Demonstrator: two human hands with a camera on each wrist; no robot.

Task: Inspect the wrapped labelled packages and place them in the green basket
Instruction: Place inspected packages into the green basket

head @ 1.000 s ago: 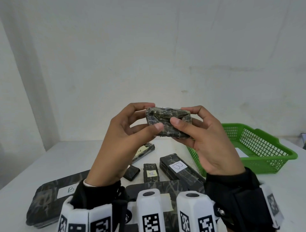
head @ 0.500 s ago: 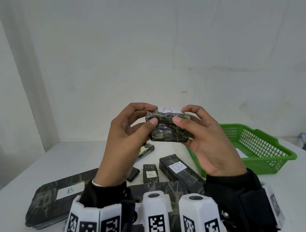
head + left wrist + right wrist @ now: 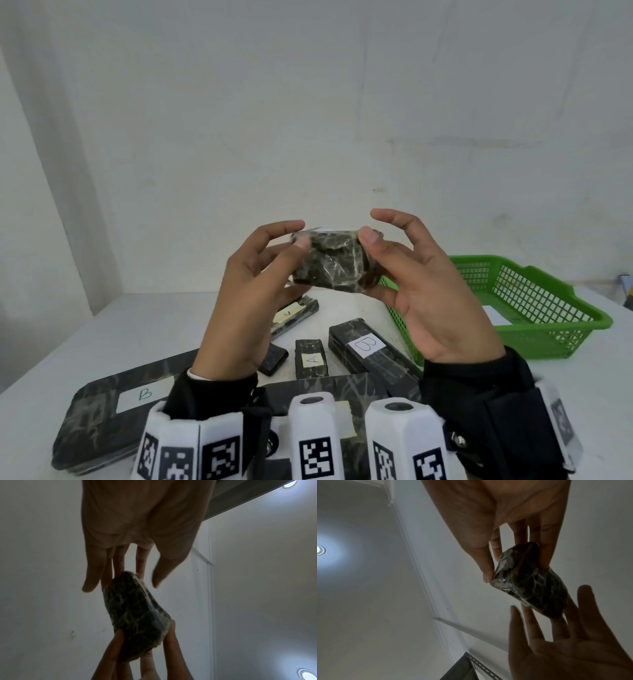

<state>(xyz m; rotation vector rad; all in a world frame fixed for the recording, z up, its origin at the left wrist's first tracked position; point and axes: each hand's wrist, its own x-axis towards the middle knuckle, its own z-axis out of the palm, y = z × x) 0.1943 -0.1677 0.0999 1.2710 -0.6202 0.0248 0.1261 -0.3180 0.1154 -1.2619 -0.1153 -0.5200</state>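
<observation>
I hold a small dark camouflage-wrapped package (image 3: 330,263) at chest height, above the table. My right hand (image 3: 373,226) pinches its right end between thumb and fingers (image 3: 546,555), with the index finger lifted off. My left hand (image 3: 298,234) supports the left end on straight fingers (image 3: 559,628); in the left wrist view its thumb stands slightly off the package (image 3: 135,615). Only a sliver of white label shows on the package's top edge. The green basket (image 3: 548,331) sits on the table to the right, below my right hand.
More wrapped packages lie on the white table (image 3: 102,325): a long one marked B (image 3: 370,349), a small one marked A (image 3: 311,358), a small unlabelled one (image 3: 274,358), and a big flat one marked B (image 3: 113,411). A white label shows inside the basket.
The package has rolled, so its dark broad face is towards me and the label has gone to the top. My right index finger has lifted and my left thumb has eased off.
</observation>
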